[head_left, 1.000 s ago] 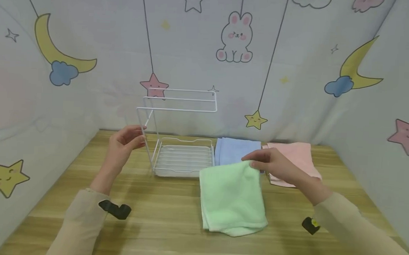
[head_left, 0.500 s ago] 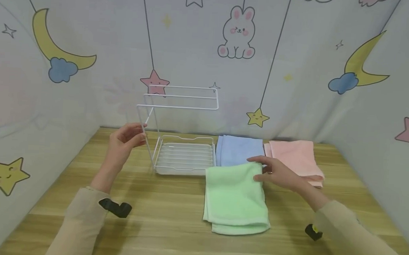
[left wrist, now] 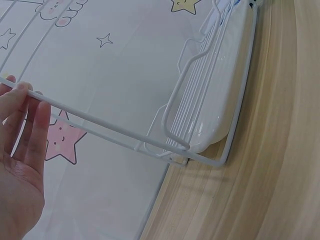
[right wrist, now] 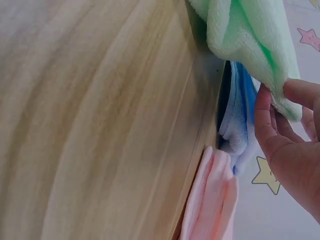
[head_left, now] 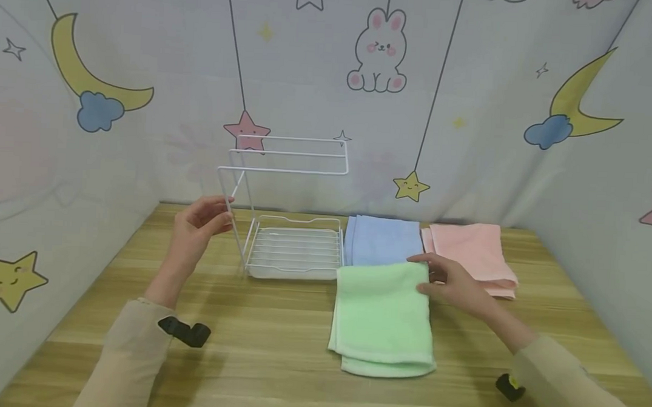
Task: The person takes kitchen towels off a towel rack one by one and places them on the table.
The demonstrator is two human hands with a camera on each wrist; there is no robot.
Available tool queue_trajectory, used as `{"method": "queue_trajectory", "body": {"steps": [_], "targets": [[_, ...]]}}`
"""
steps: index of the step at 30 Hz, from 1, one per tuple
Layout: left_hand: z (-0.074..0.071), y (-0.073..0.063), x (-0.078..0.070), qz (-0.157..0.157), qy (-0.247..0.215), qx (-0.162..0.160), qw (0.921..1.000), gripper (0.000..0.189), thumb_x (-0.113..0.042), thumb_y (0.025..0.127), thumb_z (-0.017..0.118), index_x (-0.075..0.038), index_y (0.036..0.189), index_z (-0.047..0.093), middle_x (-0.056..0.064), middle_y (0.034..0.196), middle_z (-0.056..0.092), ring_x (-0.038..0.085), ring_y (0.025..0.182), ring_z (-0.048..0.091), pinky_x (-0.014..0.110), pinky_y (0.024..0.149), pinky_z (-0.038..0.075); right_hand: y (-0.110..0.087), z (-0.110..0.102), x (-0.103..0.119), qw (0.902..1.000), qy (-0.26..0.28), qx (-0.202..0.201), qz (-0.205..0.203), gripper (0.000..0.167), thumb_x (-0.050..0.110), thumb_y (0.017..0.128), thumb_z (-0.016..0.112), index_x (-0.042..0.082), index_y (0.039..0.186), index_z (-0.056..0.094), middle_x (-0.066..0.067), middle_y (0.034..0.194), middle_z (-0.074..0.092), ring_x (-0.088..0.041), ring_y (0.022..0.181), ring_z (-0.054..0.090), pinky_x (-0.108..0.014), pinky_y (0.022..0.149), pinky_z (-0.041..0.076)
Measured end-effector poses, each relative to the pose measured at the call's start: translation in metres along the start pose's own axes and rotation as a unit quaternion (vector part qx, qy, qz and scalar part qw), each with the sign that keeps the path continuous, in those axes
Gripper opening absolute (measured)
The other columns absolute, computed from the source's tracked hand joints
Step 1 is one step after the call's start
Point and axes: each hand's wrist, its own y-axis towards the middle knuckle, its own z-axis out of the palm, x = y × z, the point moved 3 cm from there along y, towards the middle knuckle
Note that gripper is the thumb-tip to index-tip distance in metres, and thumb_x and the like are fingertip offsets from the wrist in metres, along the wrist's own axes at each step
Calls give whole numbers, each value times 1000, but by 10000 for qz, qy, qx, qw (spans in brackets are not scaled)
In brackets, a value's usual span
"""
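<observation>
In the head view, my left hand (head_left: pixel 196 229) pinches the left upright of a white wire rack (head_left: pixel 284 171); the left wrist view shows thumb and fingertips on that bar (left wrist: pixel 102 119). My right hand (head_left: pixel 459 286) pinches the upper right corner of a folded light green towel (head_left: pixel 383 315). This towel hangs in front of the rack's right end, covering part of a folded blue towel (head_left: pixel 387 239). From the right wrist, the green towel (right wrist: pixel 250 42) droops in folds above the wooden surface. Whether its lower edge touches the table cannot be told.
A white tray (head_left: pixel 295 275) lies under the rack's lower wires. To the right of the blue towel lies a folded pink towel (head_left: pixel 474 249), partly behind my right hand. Everything stands on a wooden table (head_left: pixel 253 358), with a patterned cloth backdrop (head_left: pixel 310 75) behind and at both sides.
The green towel has shifted right with my right hand and hangs flatter, its front less creased. My left hand keeps its hold on the rack. The head view has tilted slightly.
</observation>
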Motion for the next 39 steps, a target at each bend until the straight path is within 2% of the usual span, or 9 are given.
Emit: {"method": "queue_trajectory", "body": {"steps": [4,8,11,16,22,27,34,39], "targets": [[1,0,-1,5,-1,-10,10000,22,-5,92,68,-5,114,67,-13,99,73,1,87,68,18,79,62,-6,-4,-3,9995,4,-299,67,55,16,88,75,9,138,52,-14,119,68,-5,99,66,-17,87,58],[1,-1,-2,16,-29,-10,10000,22,-5,92,68,-5,114,68,-14,100,73,1,87,68,18,79,62,-12,-5,-7,9991,-7,-400,101,53,17,88,75,10,136,55,-13,106,69,-4,91,65,-17,79,57],[1,-1,-1,-7,-41,-14,10000,23,-5,92,68,-2,115,66,-13,101,73,1,87,68,18,79,62,-16,-6,-9,9992,-13,-358,182,51,20,88,76,11,134,56,-12,102,68,-5,88,65,-18,75,57],[0,-1,1,-14,-63,-29,10000,28,-7,91,70,4,117,64,-12,101,73,2,87,68,19,78,63,-22,-12,-12,9994,-85,-246,246,50,22,88,76,12,134,57,-12,109,69,-5,91,66,-18,77,58],[0,0,1,-8,-94,-22,10000,26,-9,91,71,0,115,66,-12,101,73,3,87,68,20,79,63,-27,-19,-17,9996,-197,-146,152,47,17,89,74,8,132,57,-12,106,70,-3,88,67,-18,75,58],[0,0,1,-6,-82,-26,10000,22,-9,91,70,-6,113,68,-12,101,73,3,87,68,20,79,63,-24,-13,-15,9998,124,74,130,48,15,89,74,4,133,57,-13,110,70,-4,90,67,-19,75,59],[0,0,1,-15,-91,-4,10000,29,-7,91,70,5,117,63,-12,102,73,2,87,68,20,79,63,-18,-1,-9,9989,368,293,19,47,12,90,72,1,133,56,-20,109,70,-4,92,67,-19,77,60],[0,0,1,12,-74,-8,10000,23,-5,91,68,-3,114,67,-12,102,73,2,87,68,20,79,63,-19,4,-12,9987,284,379,172,48,16,91,72,2,134,55,-21,119,67,-2,97,66,-18,80,59]]}}
